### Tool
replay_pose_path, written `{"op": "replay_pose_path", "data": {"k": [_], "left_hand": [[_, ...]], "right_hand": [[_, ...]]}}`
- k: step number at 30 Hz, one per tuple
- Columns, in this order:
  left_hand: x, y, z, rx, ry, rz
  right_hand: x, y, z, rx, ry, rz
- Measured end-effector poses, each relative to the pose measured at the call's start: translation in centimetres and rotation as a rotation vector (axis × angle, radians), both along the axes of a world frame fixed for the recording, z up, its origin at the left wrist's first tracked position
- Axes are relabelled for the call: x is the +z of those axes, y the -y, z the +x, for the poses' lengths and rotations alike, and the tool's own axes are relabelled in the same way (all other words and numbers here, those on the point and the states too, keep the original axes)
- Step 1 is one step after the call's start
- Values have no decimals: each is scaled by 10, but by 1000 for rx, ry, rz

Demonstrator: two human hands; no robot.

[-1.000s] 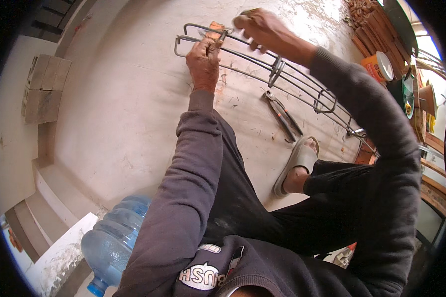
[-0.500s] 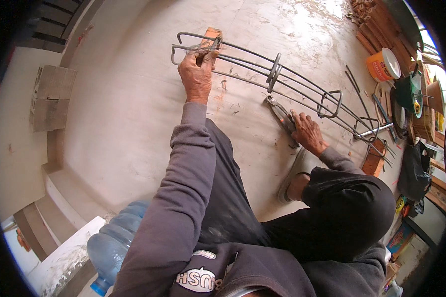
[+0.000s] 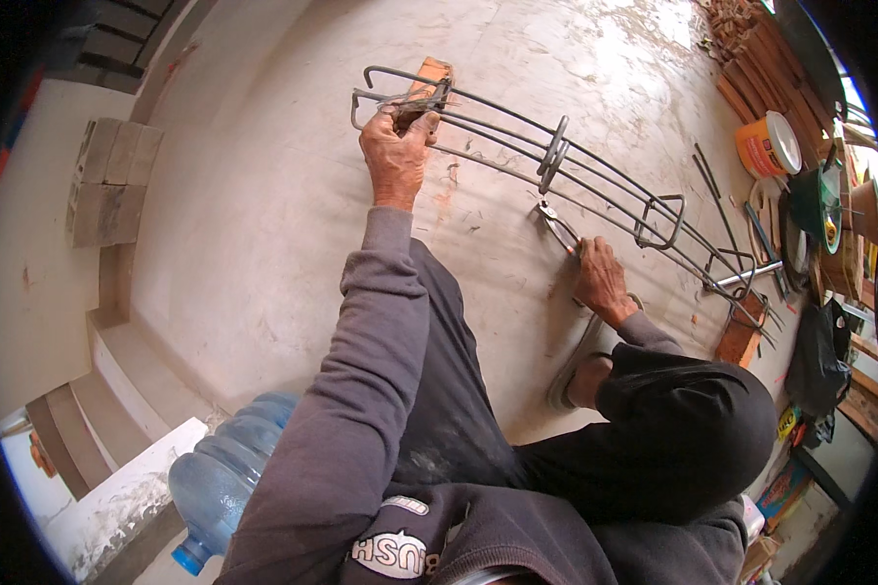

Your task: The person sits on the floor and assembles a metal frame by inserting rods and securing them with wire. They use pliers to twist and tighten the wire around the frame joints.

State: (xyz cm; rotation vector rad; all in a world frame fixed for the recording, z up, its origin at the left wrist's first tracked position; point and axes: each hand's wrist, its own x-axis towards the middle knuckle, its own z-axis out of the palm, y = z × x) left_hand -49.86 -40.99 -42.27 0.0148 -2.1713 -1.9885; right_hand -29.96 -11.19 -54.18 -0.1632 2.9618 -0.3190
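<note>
A long steel rebar cage (image 3: 507, 122), made of rods with square stirrups, slants across the floor from upper middle to right. My left hand (image 3: 395, 161) is closed at its left end, pinching a bunch of thin tie wires (image 3: 410, 96) against the rods. My right hand (image 3: 605, 283) is wrapped round the handles of a pair of pincers (image 3: 559, 226). Their jaws point up and left, just below the gathered stirrups (image 3: 553, 156). A wood block (image 3: 432, 76) props the cage's left end, and a reddish block (image 3: 741, 333) lies under the right end.
A blue water jug (image 3: 226, 468) lies beside my left arm. Grey blocks (image 3: 115, 185) are stacked at the left. On the right stand an orange-and-white bucket (image 3: 766, 146), a green container (image 3: 818, 207), a black bag (image 3: 818, 356) and stacked wood (image 3: 751, 63). Loose rods (image 3: 709, 190) lie near the bucket.
The right fingers have gone from spread over the pincers to wrapped round the handles, and the pincers have turned slightly. My left hand stays at the wires. The whole view has shifted slightly.
</note>
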Motion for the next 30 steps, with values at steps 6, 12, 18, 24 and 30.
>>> {"op": "replay_pose_path", "data": {"k": [6, 12, 18, 24, 30], "left_hand": [[-5, -20, -8, -54, -28, 78], [-3, -5, -4, -10, -6, 42], [-7, -9, -6, 0, -43, 55], [-5, -7, -5, 20, -22, 79], [-3, -12, -4, 32, -34, 66]], "right_hand": [[86, -27, -8, -29, 585, -540], [230, 3, -61, -113, 933, -905], [277, -10, -107, -139, 808, -1152], [309, 25, -115, -277, 778, -1045], [278, 11, -162, 313, -57, 52]]}}
